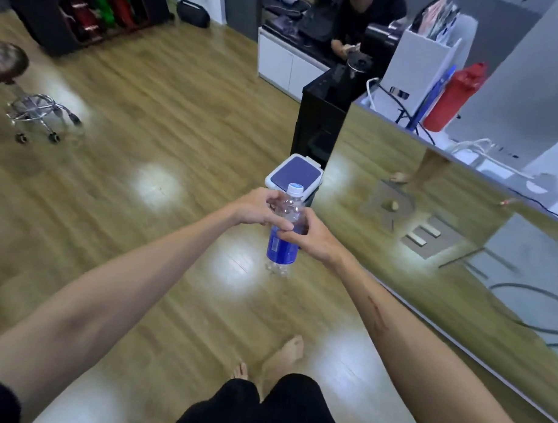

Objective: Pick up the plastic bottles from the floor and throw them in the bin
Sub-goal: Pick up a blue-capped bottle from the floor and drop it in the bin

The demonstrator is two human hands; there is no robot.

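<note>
Head view, looking down at both outstretched arms over a wooden floor (144,238). A clear plastic bottle (283,236) with a blue label and white cap is held upright in the air, in front of the person's body. The left hand (255,207) grips its upper part, fingers curled round the shoulder below the cap; the right hand (305,234) grips the middle, fingers wrapped round the label's top edge. Just beyond the bottle stands the bin (296,177), white with a blue lid that lies shut; its contents cannot be seen. The bin sits against the foot of a black cabinet (319,117), at the near end of a long mirrored counter front (429,216) running along the right side. To the left the floor stretches wide, bounded by a wheeled stool (31,107) at the far left and a dark shelf unit (88,18) along the far wall. On the counter top stands a red bottle (452,97) beside a white box (422,61). Two bare feet (282,357) show below.
</note>
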